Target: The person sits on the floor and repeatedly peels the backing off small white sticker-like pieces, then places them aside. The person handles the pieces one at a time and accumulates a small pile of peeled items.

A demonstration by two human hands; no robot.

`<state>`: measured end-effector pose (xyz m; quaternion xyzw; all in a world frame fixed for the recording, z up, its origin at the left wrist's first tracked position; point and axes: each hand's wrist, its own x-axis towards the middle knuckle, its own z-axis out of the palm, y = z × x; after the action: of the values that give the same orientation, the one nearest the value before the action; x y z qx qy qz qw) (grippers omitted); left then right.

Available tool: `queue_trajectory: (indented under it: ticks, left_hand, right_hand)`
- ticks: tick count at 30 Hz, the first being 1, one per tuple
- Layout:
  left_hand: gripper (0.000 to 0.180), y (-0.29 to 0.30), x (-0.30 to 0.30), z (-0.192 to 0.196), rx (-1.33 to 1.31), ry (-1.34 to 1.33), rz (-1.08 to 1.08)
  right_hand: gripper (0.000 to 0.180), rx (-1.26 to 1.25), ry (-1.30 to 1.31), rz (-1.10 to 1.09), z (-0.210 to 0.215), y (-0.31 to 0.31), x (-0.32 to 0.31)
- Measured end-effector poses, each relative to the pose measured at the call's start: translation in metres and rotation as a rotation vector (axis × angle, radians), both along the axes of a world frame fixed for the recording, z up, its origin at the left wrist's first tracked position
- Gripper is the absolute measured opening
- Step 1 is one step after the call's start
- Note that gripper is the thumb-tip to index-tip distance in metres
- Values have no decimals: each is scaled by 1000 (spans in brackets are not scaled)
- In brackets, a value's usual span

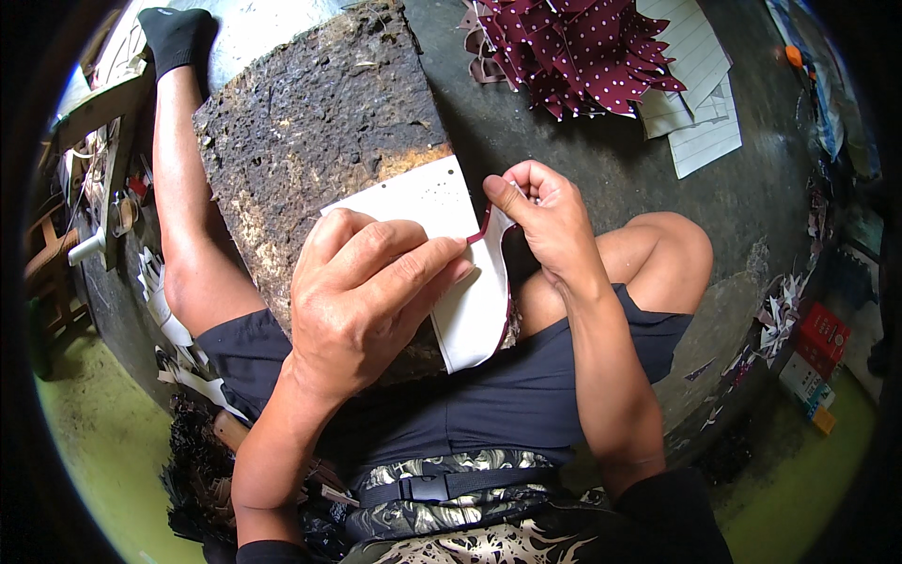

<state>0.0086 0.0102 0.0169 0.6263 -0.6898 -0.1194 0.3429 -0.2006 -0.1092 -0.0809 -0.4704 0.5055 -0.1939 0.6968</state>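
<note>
Far ahead of you lies a heap of dark red cloth pieces with white dots (pixel 578 52). Just to the right of it are sheets of lined white paper (pixel 700 117) on the grey floor (pixel 601 179). On your lap rests a rough, dark work board (pixel 324 122). Your left leg stretches far out and ends in a black sock (pixel 176 38). Near your left side lie white scraps (pixel 164 310). To the right, near the green floor, sits a small red box (pixel 824 331).
</note>
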Motion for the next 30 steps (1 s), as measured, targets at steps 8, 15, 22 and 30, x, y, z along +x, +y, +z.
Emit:
queue_trajectory:
  ticks: [8, 15, 22, 30]
  left_hand:
    - [33, -1, -1, -3, -34, 6, 5]
    - [30, -3, -3, -5, -57, 2, 25]
    - [28, -5, -5, -11, -105, -69, 16]
    - [28, -2, -10, -12, -118, -105, 52]
  right_hand:
    - [26, -22, 84, 3, -5, -3, 0]
    - [27, -45, 157, 2, -8, -5, 0]
    - [26, -26, 142, -105, -15, -5, -3]
    - [45, 507, -615, -785, 26, 3, -23]
